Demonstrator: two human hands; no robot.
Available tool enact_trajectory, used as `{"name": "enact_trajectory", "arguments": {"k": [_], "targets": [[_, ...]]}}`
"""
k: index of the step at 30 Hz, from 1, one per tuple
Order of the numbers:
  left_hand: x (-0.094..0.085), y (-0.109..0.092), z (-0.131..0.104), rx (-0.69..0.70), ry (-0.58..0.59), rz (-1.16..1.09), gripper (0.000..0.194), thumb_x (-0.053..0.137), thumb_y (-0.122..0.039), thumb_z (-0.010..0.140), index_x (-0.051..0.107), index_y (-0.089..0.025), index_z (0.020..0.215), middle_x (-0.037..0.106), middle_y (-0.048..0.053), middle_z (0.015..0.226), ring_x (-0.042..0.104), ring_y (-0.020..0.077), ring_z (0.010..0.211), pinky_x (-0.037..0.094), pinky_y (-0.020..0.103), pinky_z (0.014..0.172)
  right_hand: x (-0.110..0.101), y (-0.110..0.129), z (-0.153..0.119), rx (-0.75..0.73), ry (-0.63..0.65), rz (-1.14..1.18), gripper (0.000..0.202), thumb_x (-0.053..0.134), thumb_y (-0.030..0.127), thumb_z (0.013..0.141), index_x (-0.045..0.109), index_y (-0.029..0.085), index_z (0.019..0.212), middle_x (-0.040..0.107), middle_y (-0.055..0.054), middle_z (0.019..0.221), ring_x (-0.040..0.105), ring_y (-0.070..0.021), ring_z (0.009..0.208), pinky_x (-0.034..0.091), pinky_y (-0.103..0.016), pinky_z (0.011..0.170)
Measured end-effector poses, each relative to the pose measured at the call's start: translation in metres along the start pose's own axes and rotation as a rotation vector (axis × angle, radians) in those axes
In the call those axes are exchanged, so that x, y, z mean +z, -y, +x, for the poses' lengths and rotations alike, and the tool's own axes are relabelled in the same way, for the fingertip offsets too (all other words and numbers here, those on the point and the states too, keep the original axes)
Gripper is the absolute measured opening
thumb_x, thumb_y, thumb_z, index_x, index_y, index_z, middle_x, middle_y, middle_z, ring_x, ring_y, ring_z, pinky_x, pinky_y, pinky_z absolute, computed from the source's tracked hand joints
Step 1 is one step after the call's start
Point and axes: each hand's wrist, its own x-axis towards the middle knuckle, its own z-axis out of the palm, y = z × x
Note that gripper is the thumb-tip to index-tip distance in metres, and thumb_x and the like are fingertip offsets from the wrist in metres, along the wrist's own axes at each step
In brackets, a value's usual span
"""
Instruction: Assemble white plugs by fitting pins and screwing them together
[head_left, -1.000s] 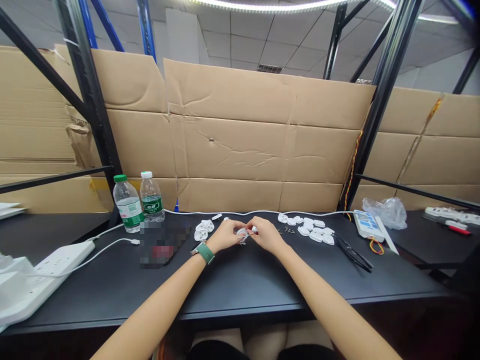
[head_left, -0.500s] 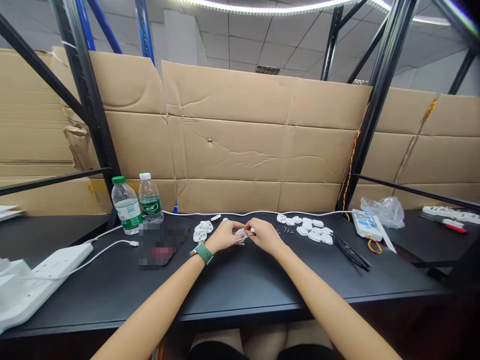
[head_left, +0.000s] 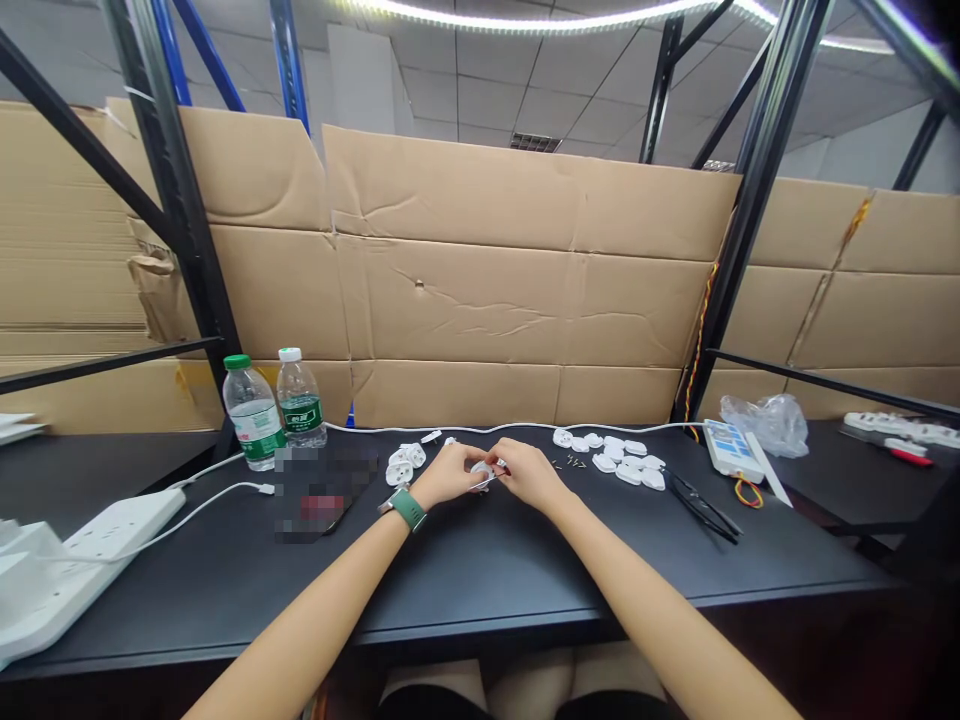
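Observation:
Near the middle of the black table, my left hand (head_left: pixel 448 476) is closed on a small white plastic part (head_left: pixel 479 468), gripped between thumb and fingers. My right hand (head_left: pixel 531 476) meets it from the other side, pinching a thin metal tool (head_left: pixel 489 482) whose exact kind is too small to make out. The tool lies across the white part; the fingers hide some of both. Left of my hands sit several white round socket-like parts (head_left: pixel 400 465). To the right are several white plastic covers (head_left: pixel 630 466) and a few tiny screw-like pieces (head_left: pixel 576 461).
Black-handled scissors or pliers (head_left: pixel 703 508) and a white box with wires (head_left: pixel 731 448) lie at the right. Two water bottles (head_left: pixel 255 420), a pixelated dark object (head_left: pixel 330 490) and a white power strip (head_left: pixel 97 550) occupy the left. A cardboard wall (head_left: pixel 480 300) closes off the back.
Both hands stay in nearly the same place, with small finger movements around the white part. The surrounding objects have not moved; the view shifts very slightly.

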Motion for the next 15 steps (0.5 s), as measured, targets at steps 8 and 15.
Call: {"name": "enact_trajectory", "arguments": {"k": [8,15], "targets": [[0.002,0.005,0.000,0.010,0.006,-0.058,0.031,0.057,-0.036,0.080,0.075,-0.013,0.092,0.069,0.003,0.067,0.062,0.0147,0.059,0.046,0.021,0.057,0.002,-0.003,0.002,0.015,-0.028,0.081,0.020,0.062,0.007,0.082,0.068,0.022,0.093,0.067,-0.002,0.089,0.061,-0.0151,0.082,0.041,-0.023,0.068],[0.004,0.011,0.003,0.024,-0.044,-0.135,0.034,0.061,-0.029,0.077,0.072,-0.017,0.107,0.074,0.007,0.101,0.069,0.0176,0.070,0.053,0.026,0.063,0.005,-0.007,0.003,0.095,-0.081,0.183,0.011,0.065,0.013,0.085,0.070,0.022,0.088,0.069,-0.002,0.087,0.062,-0.0147,0.076,0.044,-0.023,0.067]]}}
